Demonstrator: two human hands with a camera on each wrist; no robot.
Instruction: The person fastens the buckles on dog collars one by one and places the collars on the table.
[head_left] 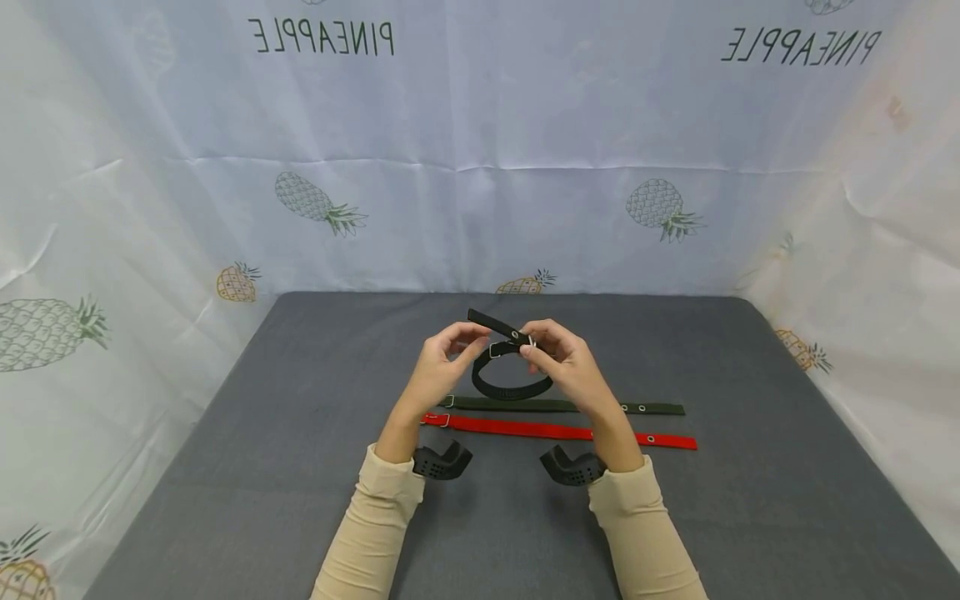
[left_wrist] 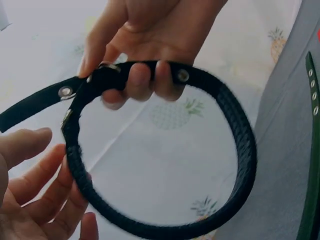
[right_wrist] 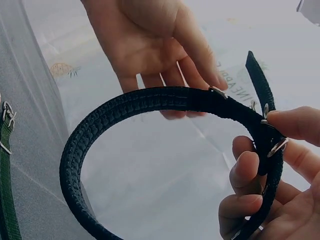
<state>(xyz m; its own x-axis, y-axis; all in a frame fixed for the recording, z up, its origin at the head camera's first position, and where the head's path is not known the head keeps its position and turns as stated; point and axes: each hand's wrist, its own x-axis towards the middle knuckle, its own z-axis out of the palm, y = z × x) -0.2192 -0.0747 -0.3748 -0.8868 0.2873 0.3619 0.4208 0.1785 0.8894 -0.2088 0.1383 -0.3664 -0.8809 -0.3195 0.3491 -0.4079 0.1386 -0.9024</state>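
A black buckled collar (head_left: pixel 513 393) is held up above the table, bent into a loop. Its loose strap end (head_left: pixel 487 320) points up and to the left. My right hand (head_left: pixel 573 367) pinches the strap by the metal buckle (right_wrist: pixel 277 147), thumb on top, other fingers curled round the band. On the opposite side is my left hand (head_left: pixel 437 371), its fairly straight fingers (left_wrist: pixel 45 182) against the outside of the band. The left thumb (left_wrist: pixel 30 145) stands apart from the band in the left wrist view. Metal eyelets show along the strap, one (left_wrist: pixel 66 92) near its loose end.
A green collar (head_left: pixel 517 405) lies stretched out on the dark grey table (head_left: pixel 315 467), behind a red collar (head_left: pixel 517 428). Both lie below the hands. White curtains (head_left: pixel 480 225) with pineapple prints surround the table. Black wrist mounts (head_left: pixel 442 461) sit on both forearms.
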